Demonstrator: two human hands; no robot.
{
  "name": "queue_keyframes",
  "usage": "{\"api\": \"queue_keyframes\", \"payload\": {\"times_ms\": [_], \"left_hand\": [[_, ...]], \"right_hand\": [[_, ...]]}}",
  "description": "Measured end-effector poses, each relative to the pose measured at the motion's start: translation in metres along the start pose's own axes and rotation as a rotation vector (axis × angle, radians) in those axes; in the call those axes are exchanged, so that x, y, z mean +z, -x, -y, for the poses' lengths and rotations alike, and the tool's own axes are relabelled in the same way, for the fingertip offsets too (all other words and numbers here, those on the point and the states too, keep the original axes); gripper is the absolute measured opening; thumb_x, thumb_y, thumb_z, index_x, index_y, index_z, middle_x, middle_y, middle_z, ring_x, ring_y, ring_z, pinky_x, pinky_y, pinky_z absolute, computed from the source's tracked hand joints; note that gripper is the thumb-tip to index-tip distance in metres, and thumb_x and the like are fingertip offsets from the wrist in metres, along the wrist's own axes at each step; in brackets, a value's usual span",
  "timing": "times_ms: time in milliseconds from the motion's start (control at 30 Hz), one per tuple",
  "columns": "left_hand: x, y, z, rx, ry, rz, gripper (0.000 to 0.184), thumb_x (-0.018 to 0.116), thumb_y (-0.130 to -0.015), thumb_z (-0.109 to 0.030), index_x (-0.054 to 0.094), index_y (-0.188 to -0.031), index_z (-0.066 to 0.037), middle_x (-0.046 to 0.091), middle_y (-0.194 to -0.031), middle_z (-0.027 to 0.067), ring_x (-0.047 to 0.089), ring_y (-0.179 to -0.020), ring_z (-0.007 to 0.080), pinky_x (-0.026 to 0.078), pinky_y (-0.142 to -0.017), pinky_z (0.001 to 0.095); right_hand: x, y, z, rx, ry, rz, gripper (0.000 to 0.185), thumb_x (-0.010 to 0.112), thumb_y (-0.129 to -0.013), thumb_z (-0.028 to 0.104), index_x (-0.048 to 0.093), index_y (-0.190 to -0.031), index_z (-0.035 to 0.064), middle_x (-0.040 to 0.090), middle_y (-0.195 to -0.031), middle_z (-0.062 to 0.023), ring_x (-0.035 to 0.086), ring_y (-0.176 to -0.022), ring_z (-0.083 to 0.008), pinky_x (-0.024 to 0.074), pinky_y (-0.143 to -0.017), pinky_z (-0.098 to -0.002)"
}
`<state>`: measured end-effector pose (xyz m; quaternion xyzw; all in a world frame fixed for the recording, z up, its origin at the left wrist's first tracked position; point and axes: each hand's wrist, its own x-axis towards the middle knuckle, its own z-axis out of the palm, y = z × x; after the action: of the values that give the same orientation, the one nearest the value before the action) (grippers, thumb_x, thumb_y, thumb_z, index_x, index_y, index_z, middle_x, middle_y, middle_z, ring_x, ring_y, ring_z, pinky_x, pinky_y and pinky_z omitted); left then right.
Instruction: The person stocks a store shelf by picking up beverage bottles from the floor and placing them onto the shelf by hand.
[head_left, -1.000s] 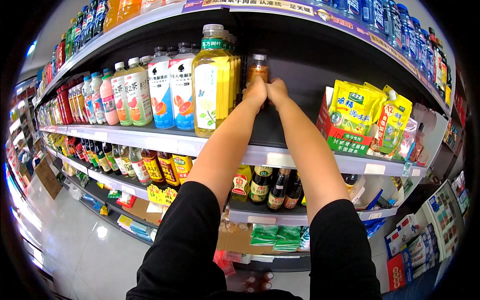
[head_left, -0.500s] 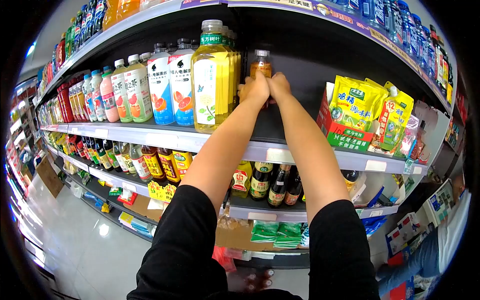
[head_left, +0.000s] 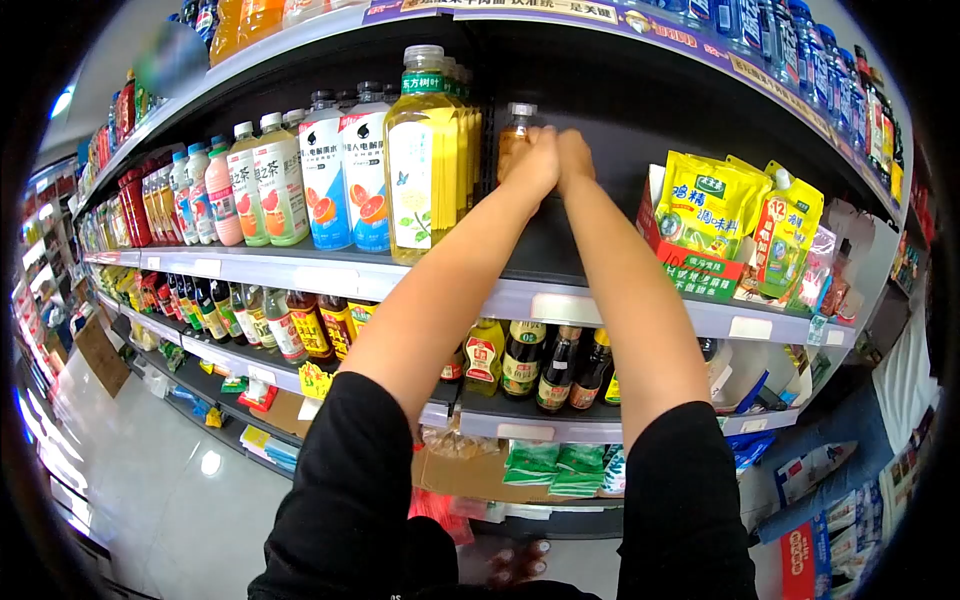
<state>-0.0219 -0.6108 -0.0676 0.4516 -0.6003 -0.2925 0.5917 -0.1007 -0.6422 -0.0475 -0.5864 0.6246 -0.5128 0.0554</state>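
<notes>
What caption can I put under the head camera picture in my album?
Left hand and right hand close together by an amber bottle on a shop shelf.

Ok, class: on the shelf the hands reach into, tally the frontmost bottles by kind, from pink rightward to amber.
Pink bottle: 1
White-capped tea bottles: 2
White-and-blue bottles: 2
Large yellow bottle: 1
Amber bottle: 1
Total: 7
</notes>
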Motion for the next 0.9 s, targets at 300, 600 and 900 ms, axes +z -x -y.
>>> {"api": "queue_keyframes", "payload": {"times_ms": [300,600,900], "left_hand": [[-0.094,0.163,0.0,0.362,0.698,0.408,0.036,0.048,-0.086,-0.032,0.055,-0.098,0.0,0.059,-0.098,0.016,0.058,-0.084,0.0261,0.046,-0.078,0.0361],[-0.107,0.394,0.279,-0.461,0.181,0.943,0.024,0.046,-0.084,-0.021,0.06,-0.08,-0.001,0.061,-0.072,0.0101,0.06,-0.068,0.0199,0.047,-0.059,0.032],[-0.001,0.584,0.343,0.354,-0.51,1.396,0.024,0.05,-0.077,-0.025,0.062,-0.082,-0.005,0.063,-0.073,0.0136,0.062,-0.069,0.0309,0.046,-0.062,0.0448]], "right_hand": [[-0.09,0.156,0.022,-0.553,-0.605,0.14,0.014,0.059,-0.077,0.013,0.056,-0.082,0.0004,0.059,-0.073,-0.0049,0.054,-0.067,-0.0091,0.0426,-0.06,-0.0229],[-0.046,0.478,-0.245,0.137,-0.525,0.559,0.014,0.064,-0.077,0.004,0.06,-0.091,0.0011,0.061,-0.083,-0.005,0.058,-0.073,-0.011,0.0478,-0.065,-0.0228],[-0.057,0.619,-0.314,0.247,-0.16,0.506,0.016,0.062,-0.077,0.008,0.059,-0.091,0.0018,0.061,-0.08,-0.01,0.059,-0.071,-0.0194,0.0472,-0.064,-0.028]]}}
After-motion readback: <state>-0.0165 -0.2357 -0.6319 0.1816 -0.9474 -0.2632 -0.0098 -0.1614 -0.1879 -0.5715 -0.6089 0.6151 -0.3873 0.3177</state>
